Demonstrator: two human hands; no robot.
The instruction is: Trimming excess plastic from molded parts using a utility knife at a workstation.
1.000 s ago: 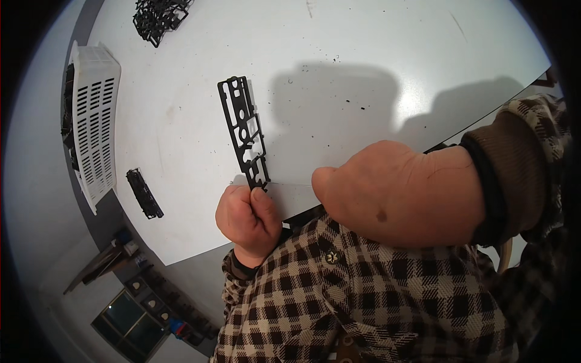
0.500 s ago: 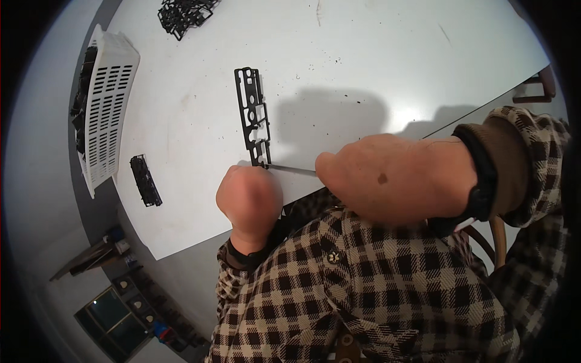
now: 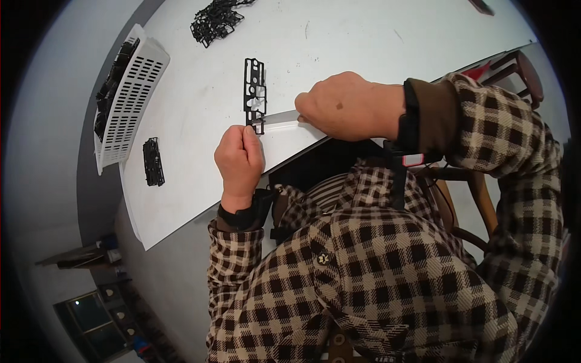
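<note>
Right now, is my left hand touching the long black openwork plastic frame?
Touching. The head view shows it: your left hand grips the near end of the black openwork plastic frame between thumb and curled fingers.

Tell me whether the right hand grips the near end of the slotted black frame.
No, the left hand pinches that end of the slotted black frame, while the right hand holds a thin blade.

A thin grey blade (image 3: 283, 117) is crossing the gap between left hand (image 3: 239, 158) and right hand (image 3: 346, 106); a black openwork frame (image 3: 252, 85) is blocking ahead of the left. Beyond the right hand, white tabletop (image 3: 357, 45) is leaving room to pass.
</note>
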